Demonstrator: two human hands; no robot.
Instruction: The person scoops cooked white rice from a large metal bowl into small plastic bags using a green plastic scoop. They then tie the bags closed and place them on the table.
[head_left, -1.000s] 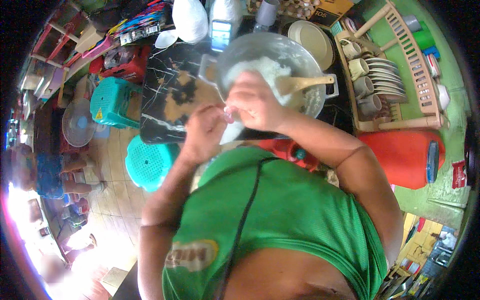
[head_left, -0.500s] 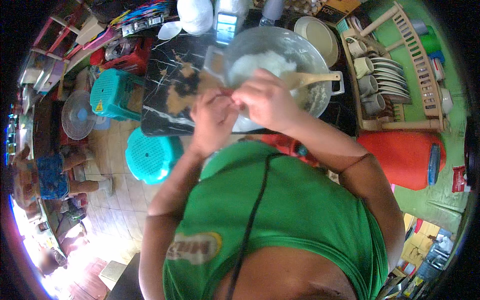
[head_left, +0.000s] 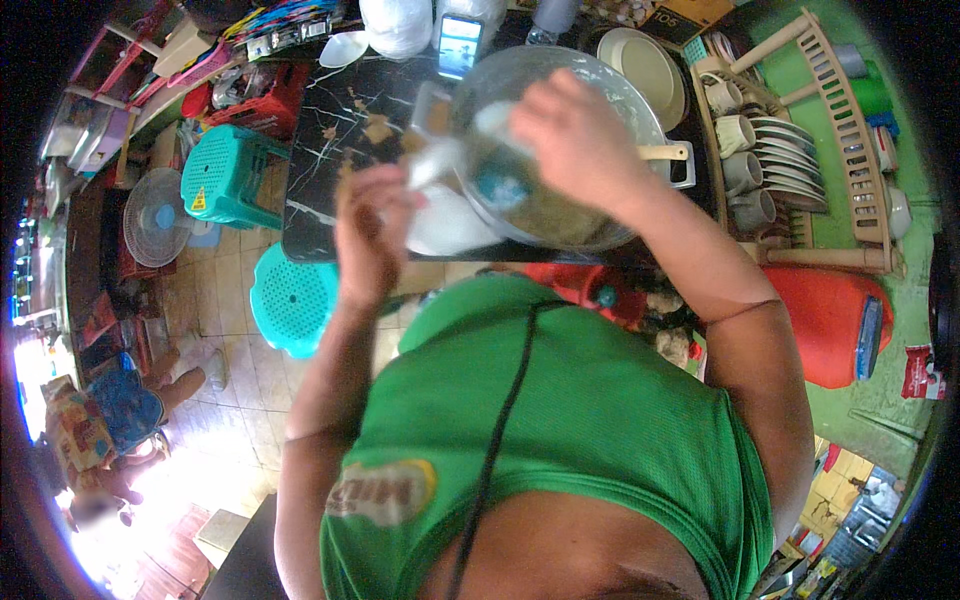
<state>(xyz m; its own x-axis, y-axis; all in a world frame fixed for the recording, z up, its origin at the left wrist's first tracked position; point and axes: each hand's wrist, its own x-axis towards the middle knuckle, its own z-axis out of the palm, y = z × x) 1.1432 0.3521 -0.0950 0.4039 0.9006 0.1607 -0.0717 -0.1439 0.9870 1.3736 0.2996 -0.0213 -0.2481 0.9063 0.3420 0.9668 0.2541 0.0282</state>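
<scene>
Head view shows both hands have parted: left hand [head_left: 372, 235] grips a rice-filled plastic bag [head_left: 445, 215], right hand [head_left: 575, 135], fingers closed, lifts toward twelve o'clock over the pot [head_left: 600, 215].

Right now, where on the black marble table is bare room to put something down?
The free patch is the left half of the black marble table, bordered by the teal stool and the left hand. The right half is crowded: the metal pot, the right hand, and the dish rack beyond it.

Hands now apart: right hand [head_left: 575, 135] raised over bowl [head_left: 560, 150], left hand [head_left: 375, 235] lower.
</scene>
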